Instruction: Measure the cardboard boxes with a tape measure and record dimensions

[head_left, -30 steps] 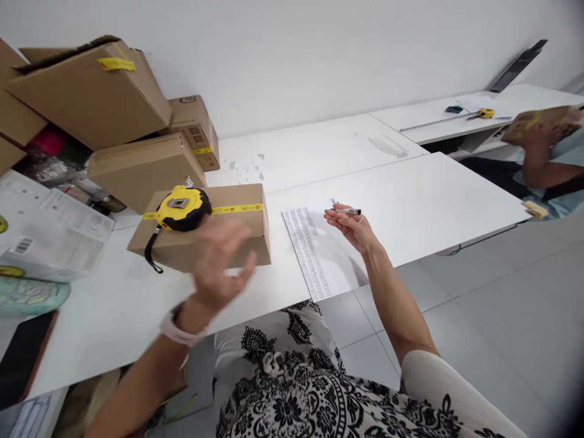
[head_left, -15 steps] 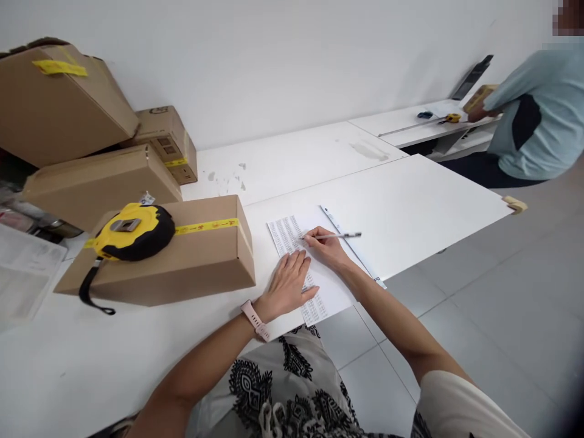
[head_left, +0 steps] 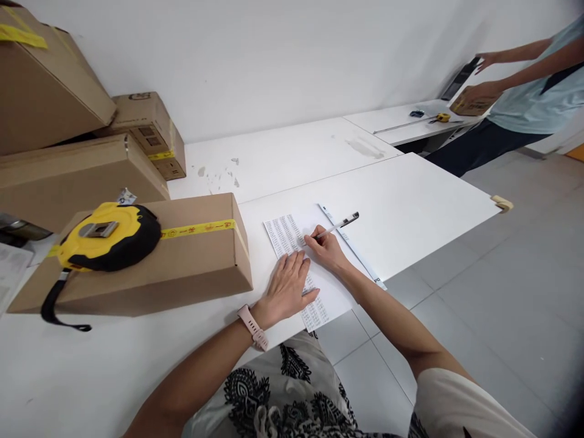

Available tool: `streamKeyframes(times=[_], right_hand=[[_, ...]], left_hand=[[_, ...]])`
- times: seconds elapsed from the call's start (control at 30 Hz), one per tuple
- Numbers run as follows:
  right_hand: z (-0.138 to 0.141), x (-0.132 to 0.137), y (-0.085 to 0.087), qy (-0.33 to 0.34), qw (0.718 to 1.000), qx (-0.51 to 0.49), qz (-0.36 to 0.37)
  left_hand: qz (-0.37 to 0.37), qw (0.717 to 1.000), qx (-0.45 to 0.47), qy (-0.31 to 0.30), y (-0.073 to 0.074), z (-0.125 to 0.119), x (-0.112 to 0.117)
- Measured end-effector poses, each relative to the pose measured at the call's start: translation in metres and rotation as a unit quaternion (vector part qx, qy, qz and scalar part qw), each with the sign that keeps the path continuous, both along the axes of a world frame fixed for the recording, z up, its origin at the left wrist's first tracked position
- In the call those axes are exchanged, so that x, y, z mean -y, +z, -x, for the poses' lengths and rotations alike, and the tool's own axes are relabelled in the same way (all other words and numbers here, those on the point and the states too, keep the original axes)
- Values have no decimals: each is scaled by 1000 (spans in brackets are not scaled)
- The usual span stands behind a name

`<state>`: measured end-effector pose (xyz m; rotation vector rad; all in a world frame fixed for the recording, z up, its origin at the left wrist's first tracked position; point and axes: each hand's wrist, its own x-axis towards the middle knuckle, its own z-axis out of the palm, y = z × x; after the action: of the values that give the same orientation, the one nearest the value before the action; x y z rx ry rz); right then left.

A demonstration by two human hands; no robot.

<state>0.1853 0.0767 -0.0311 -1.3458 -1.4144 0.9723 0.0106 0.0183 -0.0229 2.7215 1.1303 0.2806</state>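
Observation:
A sheet of paper point(head_left: 335, 291) with columns of small print lies at the front edge of the white table. My left hand point(head_left: 288, 285) rests flat on it, fingers stretched out. In my right hand point(head_left: 326, 246) is a pen point(head_left: 337, 227), its tip near the paper just above my left fingertips. A pale blue strip, perhaps a ruler point(head_left: 351, 246), lies along the sheet's right side. Left of my hands, a yellow and black tape measure point(head_left: 112, 237) sits on a taped cardboard box point(head_left: 191, 261), its wrist strap hanging over the front.
More cardboard boxes point(head_left: 55, 91) are stacked at the back left against the wall. At the far right a person point(head_left: 524, 91) in a light blue top handles a small box point(head_left: 474, 100) near another tape measure point(head_left: 442, 117). The table's right corner has a guard point(head_left: 502, 204).
The pen has tilted more upright in my right hand. My left hand stays on the paper. The person at the right has risen, with one arm now reaching to the dark panel.

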Motion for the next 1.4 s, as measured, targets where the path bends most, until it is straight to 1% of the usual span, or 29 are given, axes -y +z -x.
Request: streamKeyframes(times=[0.07,0.17,0.23,0.33,0.47,0.8,0.97,1.13,1.4], right_hand=[[0,1,1,1,1000,13,-2],[1,1,2,5,1000,-5,0],[1,1,2,-5,1000,-6,1],[1,2,2,-15,1000,19,-4],[0,2,4,-10,999,49,-9],[0,2,1,0,997,71,-16],[0,0,0,6,998,50,-32],[1,-1,2,1,999,39,-24],[1,0,2,-4,999,33,-23]], left_hand=[[-4,1000,-7,0,0,0,0],[-7,1000,-7,1,0,0,0],[-9,1000,-3,2,0,0,0],[-8,1000,-5,2,2,0,0],[-3,1000,-15,-1,2,0,1],[-7,1000,0,0,-1,-1,1],[-26,1000,13,6,-4,0,0],[-36,999,12,-2,-6,0,-1],[-24,999,-21,2,-1,0,0]])
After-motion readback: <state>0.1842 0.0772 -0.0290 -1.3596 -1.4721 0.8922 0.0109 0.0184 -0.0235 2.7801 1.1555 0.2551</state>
